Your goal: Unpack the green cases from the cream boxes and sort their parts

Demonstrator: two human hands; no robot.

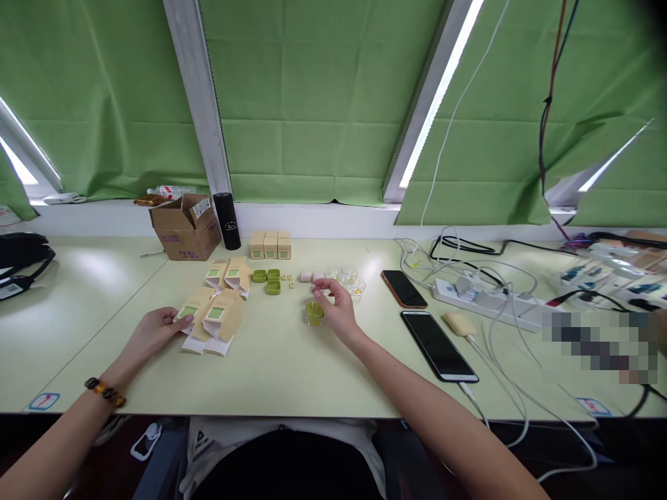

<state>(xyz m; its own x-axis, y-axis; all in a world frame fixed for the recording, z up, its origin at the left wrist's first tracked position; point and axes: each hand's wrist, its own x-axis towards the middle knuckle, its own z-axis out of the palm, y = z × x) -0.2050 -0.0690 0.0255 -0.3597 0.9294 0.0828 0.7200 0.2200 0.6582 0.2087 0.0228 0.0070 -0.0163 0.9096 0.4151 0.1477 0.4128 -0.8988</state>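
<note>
My left hand (pixel 159 328) has its thumb and fingers at the edge of a folded tan paper box (pixel 194 311) with a green label and white flaps. A second such paper box (pixel 221 312) lies beside it. My right hand (pixel 338 309) is closed in a pinch just above a green container in a clear cup (pixel 314 312). What its fingertips hold, if anything, is too small to make out. Pale pink rolls (pixel 306 276) and several clear cups (pixel 344 278) are just beyond that hand. Three green square containers (pixel 274 287) sit left of them, beside tiny yellowish pieces (pixel 290 285).
Small closed tan boxes (pixel 270 246) stand at the back, near a black bottle (pixel 227 221) and an open cardboard box (pixel 186 229). On the right are two phones (pixel 440 345), a tan charging case (pixel 459 324), a white power strip (pixel 484 302) and tangled cables.
</note>
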